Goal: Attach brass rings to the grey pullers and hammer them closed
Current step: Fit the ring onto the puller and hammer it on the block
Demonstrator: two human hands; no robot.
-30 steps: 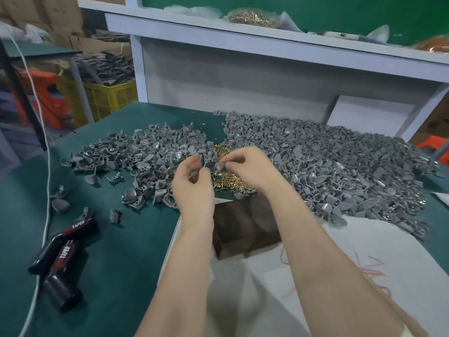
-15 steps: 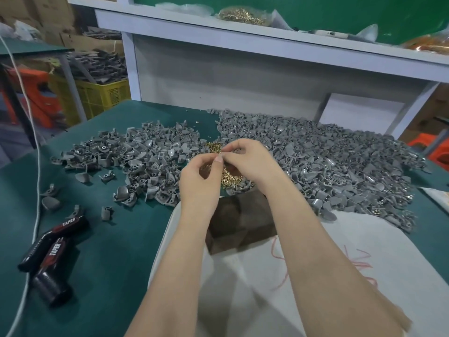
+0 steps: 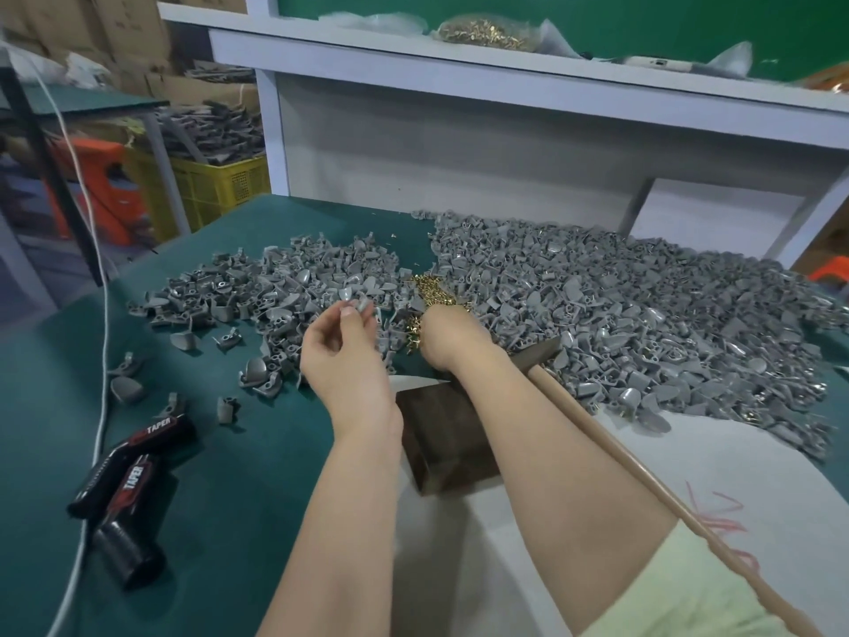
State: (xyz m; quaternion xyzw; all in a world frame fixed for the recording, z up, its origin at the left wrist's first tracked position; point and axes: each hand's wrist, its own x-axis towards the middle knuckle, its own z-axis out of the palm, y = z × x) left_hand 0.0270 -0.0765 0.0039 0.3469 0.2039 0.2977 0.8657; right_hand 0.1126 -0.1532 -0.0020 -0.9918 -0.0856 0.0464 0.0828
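A single grey puller [image 3: 364,305] is pinched between the thumb and fingertips of the left hand [image 3: 342,356], which is held up just beyond the left corner of the dark wooden block [image 3: 445,445]. The grip of the right hand [image 3: 448,335] cannot be told. Its fingers are turned away and sunk into the brass rings [image 3: 429,287], so a ring is perhaps held there, but this is not shown.

The small heap of rings is found directly beyond the block. It is flanked by two spreads of loose grey pullers, a smaller one [image 3: 285,287] beyond the block to the left and a far larger one [image 3: 643,314] beyond it to the right.

A hammer [image 3: 540,349] is laid just right of the block, its head touching the edge of the larger spread. Its wooden handle is run back toward the person alongside the right forearm.

The block is set at the edge of a white sheet [image 3: 712,466] spread over the green table [image 3: 229,498]. Well to the left of the block a black tool marked TAPER [image 3: 138,457] is laid, with a white cable [image 3: 103,360] beside it.
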